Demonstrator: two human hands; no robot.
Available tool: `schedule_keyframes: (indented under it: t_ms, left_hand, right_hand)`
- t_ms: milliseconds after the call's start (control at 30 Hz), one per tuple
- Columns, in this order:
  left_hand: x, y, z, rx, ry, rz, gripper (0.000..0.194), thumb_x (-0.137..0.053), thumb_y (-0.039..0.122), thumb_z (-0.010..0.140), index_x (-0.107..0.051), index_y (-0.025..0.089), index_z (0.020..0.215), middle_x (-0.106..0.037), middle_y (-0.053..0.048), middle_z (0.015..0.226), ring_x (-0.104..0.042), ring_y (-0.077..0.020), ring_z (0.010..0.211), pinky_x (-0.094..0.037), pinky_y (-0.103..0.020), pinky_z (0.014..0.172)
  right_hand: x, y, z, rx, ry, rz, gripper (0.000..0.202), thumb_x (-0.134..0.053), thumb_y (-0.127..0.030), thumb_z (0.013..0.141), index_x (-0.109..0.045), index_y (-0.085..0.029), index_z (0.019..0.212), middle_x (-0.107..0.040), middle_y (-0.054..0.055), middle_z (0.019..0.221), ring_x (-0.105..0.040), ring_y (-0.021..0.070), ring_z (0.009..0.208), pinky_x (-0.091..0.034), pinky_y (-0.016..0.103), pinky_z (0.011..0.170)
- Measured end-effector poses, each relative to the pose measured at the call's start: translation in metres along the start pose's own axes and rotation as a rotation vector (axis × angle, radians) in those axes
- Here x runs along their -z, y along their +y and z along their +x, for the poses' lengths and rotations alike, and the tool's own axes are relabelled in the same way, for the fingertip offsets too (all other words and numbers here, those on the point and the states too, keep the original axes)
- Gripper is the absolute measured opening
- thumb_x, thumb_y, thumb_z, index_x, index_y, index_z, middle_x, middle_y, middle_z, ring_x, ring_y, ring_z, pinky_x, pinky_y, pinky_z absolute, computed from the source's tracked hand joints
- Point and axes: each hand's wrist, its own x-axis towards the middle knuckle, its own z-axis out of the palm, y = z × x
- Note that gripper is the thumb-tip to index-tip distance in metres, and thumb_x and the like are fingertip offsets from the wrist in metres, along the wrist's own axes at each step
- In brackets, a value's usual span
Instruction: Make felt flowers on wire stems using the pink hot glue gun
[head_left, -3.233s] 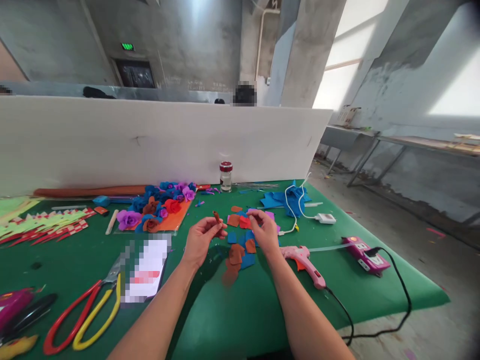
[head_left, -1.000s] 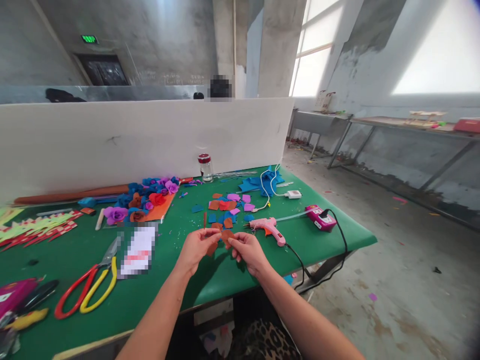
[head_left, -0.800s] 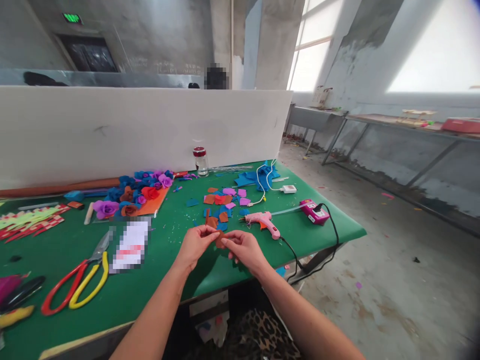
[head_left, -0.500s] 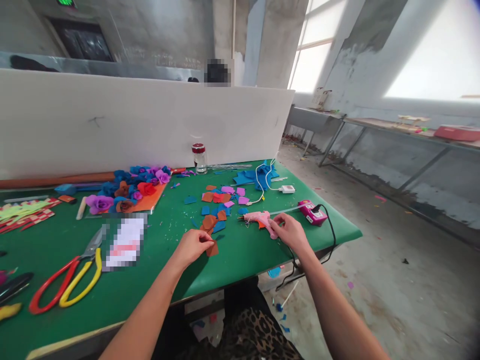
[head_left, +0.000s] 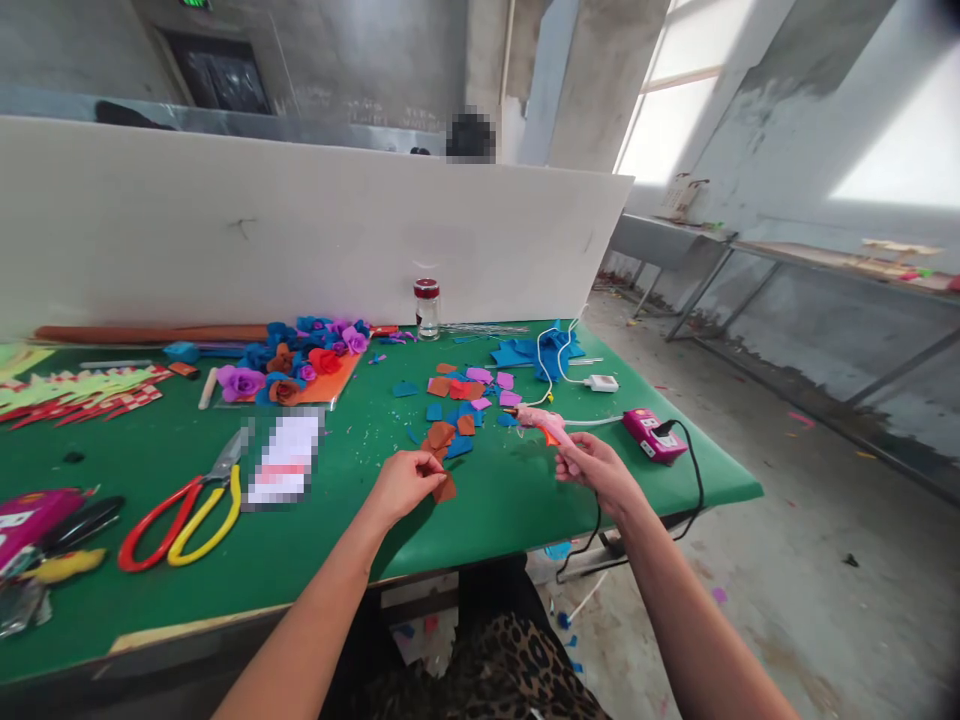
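Through the head camera I see the left hand (head_left: 409, 483) with its fingertips pinched together on a brown piece (head_left: 445, 489), thin, flat and roughly square, low over the smooth green table (head_left: 300, 570). I take that hand as the centre of my dial.

At two o'clock from it, I have the right hand (head_left: 596, 468) clasped round the handle of a pink plastic glue gun (head_left: 536, 420), its nozzle aimed leftward. A pale, see-through stick (head_left: 598, 421) runs straight out of its back toward a boxy purple power strip (head_left: 654, 436), between two and three.

At one o'clock near the left hand, matte paper scraps (head_left: 459, 447) in brown, blue, red and lilac lie loosely overlapped, mostly rough squares. Crumpled blue sheets (head_left: 536, 352) sit farther off, between one and two.

At twelve stands an upright clear jar (head_left: 427, 316) with a dark red lid, in front of a flat white board (head_left: 337, 230). Between ten and eleven, I see ruffled, curled-petal flowers (head_left: 281, 362) heaped together. At nine, metal scissors (head_left: 189, 505) lie with looped red and yellow handles.
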Motion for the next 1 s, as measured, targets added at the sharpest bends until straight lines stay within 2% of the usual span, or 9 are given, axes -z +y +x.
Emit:
schedule_keyframes:
  t_ms: [133, 200, 267, 367, 433, 533, 667, 833, 1000]
  left_hand:
    - [0.0, 0.0, 0.0, -0.026, -0.005, -0.007, 0.014, -0.06, 0.029, 0.067, -0.067, 0.017, 0.069, -0.067, 0.0, 0.065, -0.055, -0.0143, 0.059, -0.038, -0.024, 0.057]
    - [0.0, 0.0, 0.0, -0.022, 0.01, 0.008, 0.014, -0.061, 0.03, 0.067, -0.066, 0.017, 0.068, -0.066, 0.0, 0.064, -0.055, -0.014, 0.059, -0.037, -0.024, 0.056]
    - [0.0, 0.0, 0.0, -0.009, 0.015, 0.018, 0.014, -0.062, 0.03, 0.067, -0.066, 0.017, 0.067, -0.065, 0.0, 0.063, -0.055, -0.014, 0.059, -0.036, -0.024, 0.055]
    - [0.0, -0.002, 0.001, -0.011, -0.007, -0.005, 0.014, -0.06, 0.029, 0.067, -0.067, 0.017, 0.069, -0.067, -0.001, 0.066, -0.056, -0.0143, 0.06, -0.037, -0.024, 0.056]
    - [0.0, -0.004, 0.001, -0.024, -0.017, -0.019, 0.015, -0.059, 0.027, 0.067, -0.068, 0.017, 0.072, -0.068, -0.001, 0.069, -0.057, -0.0144, 0.061, -0.039, -0.024, 0.057]
    - [-0.001, -0.008, 0.001, -0.029, -0.016, -0.03, 0.016, -0.056, 0.025, 0.066, -0.067, 0.017, 0.075, -0.068, -0.001, 0.071, -0.058, -0.0146, 0.061, -0.039, -0.024, 0.056]
    - [0.0, -0.007, -0.001, -0.007, -0.015, -0.03, 0.015, -0.055, 0.024, 0.066, -0.065, 0.017, 0.074, -0.067, 0.0, 0.069, -0.058, -0.0142, 0.06, -0.039, -0.023, 0.055]
    - [0.002, 0.001, -0.004, -0.004, -0.008, 0.03, 0.015, -0.056, 0.024, 0.068, -0.069, 0.018, 0.072, -0.066, 0.0, 0.065, -0.056, -0.0141, 0.059, -0.037, -0.024, 0.056]
    - [0.004, 0.007, -0.006, -0.022, -0.015, 0.061, 0.013, -0.058, 0.022, 0.068, -0.07, 0.019, 0.072, -0.065, 0.001, 0.063, -0.054, -0.0132, 0.058, -0.037, -0.024, 0.057]
  right_hand:
    - [-0.003, -0.007, -0.008, -0.211, -0.117, 0.388, 0.02, -0.065, -0.034, 0.08, -0.061, -0.015, 0.084, -0.063, 0.001, 0.067, -0.061, 0.0102, 0.054, -0.055, 0.02, 0.052]
    - [-0.004, -0.011, -0.009, -0.317, -0.206, 0.478, 0.024, -0.056, -0.036, 0.087, -0.062, -0.013, 0.085, -0.063, 0.002, 0.068, -0.059, 0.0094, 0.051, -0.056, 0.021, 0.051]
    - [-0.005, -0.013, -0.012, -0.339, -0.334, 0.495, 0.026, -0.052, -0.036, 0.089, -0.062, -0.012, 0.084, -0.062, 0.002, 0.065, -0.052, 0.0068, 0.043, -0.05, 0.017, 0.042]
    - [-0.012, -0.014, -0.021, -0.237, -0.48, 0.395, 0.032, -0.054, -0.042, 0.088, -0.062, -0.012, 0.079, -0.058, 0.001, 0.056, -0.037, 0.0037, 0.034, -0.031, 0.014, 0.03]
    - [-0.017, -0.014, -0.03, -0.131, -0.47, 0.27, 0.034, -0.056, -0.046, 0.086, -0.062, -0.013, 0.083, -0.057, 0.0, 0.053, -0.033, 0.0042, 0.034, -0.025, 0.016, 0.031]
    - [-0.022, -0.017, -0.043, -0.02, -0.407, 0.084, 0.038, -0.055, -0.05, 0.086, -0.062, -0.014, 0.095, -0.055, -0.001, 0.051, -0.037, 0.0073, 0.04, -0.029, 0.018, 0.038]
    - [-0.023, -0.024, -0.055, 0.051, -0.43, -0.096, 0.041, -0.049, -0.053, 0.09, -0.061, -0.016, 0.104, -0.053, -0.002, 0.054, -0.038, 0.0093, 0.049, -0.034, 0.02, 0.049]
    - [-0.023, -0.026, -0.065, 0.087, -0.427, -0.169, 0.042, -0.047, -0.055, 0.09, -0.057, -0.016, 0.103, -0.056, -0.001, 0.065, -0.042, 0.0101, 0.056, -0.037, 0.023, 0.057]
    - [-0.031, -0.023, -0.07, 0.119, -0.45, -0.284, 0.042, -0.047, -0.057, 0.089, -0.053, -0.017, 0.096, -0.048, -0.003, 0.062, -0.041, 0.0097, 0.055, -0.034, 0.022, 0.052]
